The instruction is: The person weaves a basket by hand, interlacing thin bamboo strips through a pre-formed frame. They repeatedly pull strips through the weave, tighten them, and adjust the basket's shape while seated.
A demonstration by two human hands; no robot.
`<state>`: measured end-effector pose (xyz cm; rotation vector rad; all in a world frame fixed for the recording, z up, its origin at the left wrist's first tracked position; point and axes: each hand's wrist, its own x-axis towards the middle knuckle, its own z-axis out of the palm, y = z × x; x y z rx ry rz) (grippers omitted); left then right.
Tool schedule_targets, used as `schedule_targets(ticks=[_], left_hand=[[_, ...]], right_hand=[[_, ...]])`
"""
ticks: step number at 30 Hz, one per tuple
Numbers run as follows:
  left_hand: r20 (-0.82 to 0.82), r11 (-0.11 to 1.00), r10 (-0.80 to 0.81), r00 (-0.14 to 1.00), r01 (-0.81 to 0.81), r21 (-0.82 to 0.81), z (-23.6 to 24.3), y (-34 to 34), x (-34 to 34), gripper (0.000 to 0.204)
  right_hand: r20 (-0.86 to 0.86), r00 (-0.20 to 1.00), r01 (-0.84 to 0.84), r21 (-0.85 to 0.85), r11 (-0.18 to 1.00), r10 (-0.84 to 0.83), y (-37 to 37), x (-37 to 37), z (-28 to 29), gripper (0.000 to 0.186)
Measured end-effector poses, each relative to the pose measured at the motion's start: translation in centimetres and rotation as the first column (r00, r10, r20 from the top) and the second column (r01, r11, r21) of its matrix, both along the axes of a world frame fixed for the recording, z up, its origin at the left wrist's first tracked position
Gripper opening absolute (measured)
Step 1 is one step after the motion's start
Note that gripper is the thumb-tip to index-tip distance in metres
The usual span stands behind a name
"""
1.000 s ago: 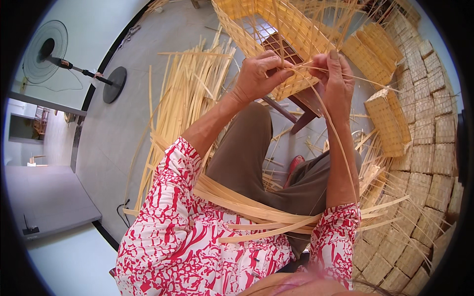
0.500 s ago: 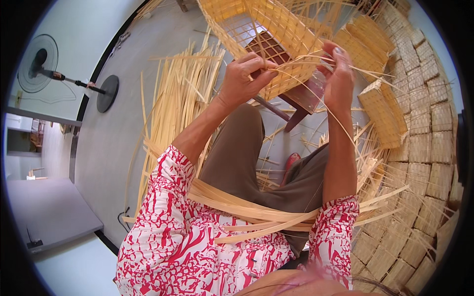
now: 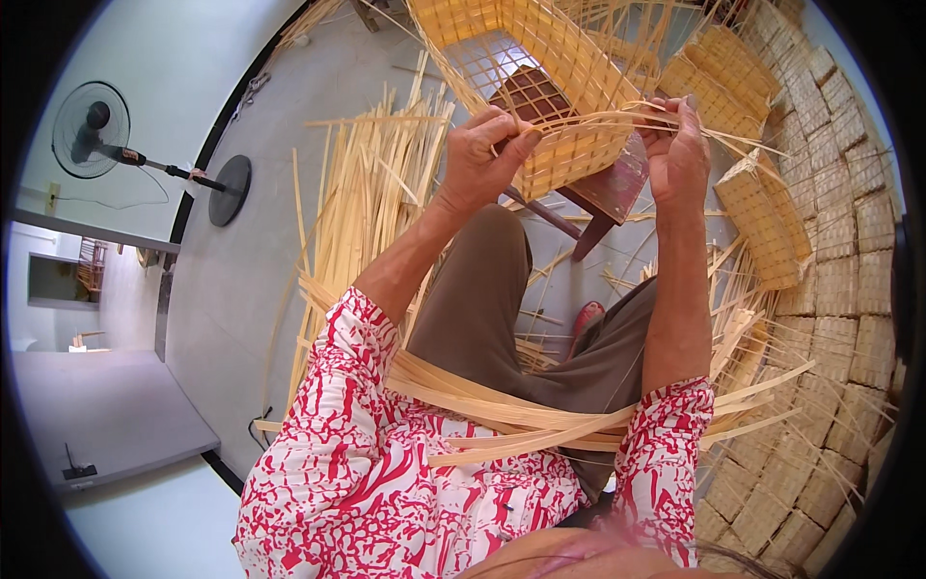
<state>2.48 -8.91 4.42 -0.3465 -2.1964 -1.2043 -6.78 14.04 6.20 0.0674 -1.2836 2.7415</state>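
A woven bamboo basket point(image 3: 576, 166) with an open lattice rests on a dark red wooden stool point(image 3: 629, 183) in front of my knees. My left hand point(image 3: 485, 156) is closed in a pinch at the basket's near left rim corner, thumb against forefinger. Thin bamboo strips point(image 3: 590, 120) run along the near rim from that pinch across to the right. At the near right corner my right hand point(image 3: 678, 152) has its fingers curled round these strips, and their loose ends stick out past it. Several flat bamboo strips point(image 3: 521, 417) lie across my lap.
A heap of long bamboo strips point(image 3: 371, 183) covers the floor to the left. Finished-looking woven baskets point(image 3: 767, 217) lie at the right, beside stacked woven pieces point(image 3: 834, 333). A standing fan point(image 3: 92, 130) is at the far left. Upright strips poke out beyond the basket.
A long strip that looped down along my right forearm no longer hangs there. My right hand has closed more on the strips. My left hand keeps its pinch; the whole view has shifted slightly.
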Motion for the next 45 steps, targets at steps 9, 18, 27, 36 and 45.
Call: schedule_targets(ticks=[9,18,27,36,45], left_hand=[[0.270,0.986,-0.167,0.948,0.159,0.051,0.6,-1.0,0.1,0.018],[0.424,0.962,-0.215,0.880,0.265,-0.063,1.7,-4.5,-1.3,0.018],[0.466,0.892,-0.168,0.869,0.335,-0.303,3.0,-10.7,-1.1,0.010],[0.433,0.936,-0.249,0.866,0.331,-0.123,0.1,-11.0,-1.6,0.009],[0.030,0.994,-0.046,0.998,0.049,-0.094,0.6,-8.4,1.7,0.059]], right_hand=[[-0.167,0.983,0.124,0.306,0.944,-0.075,0.6,2.3,-1.2,0.043],[-0.165,0.984,0.009,0.404,0.915,0.064,2.3,2.1,-4.1,0.040],[-0.187,0.977,-0.064,0.180,0.982,0.098,-1.0,2.2,-1.5,0.027],[0.109,0.993,-0.045,0.120,0.992,0.032,1.2,3.0,-9.6,0.021],[-0.003,0.975,-0.221,-0.073,0.973,0.221,1.0,2.6,-9.4,0.016]])
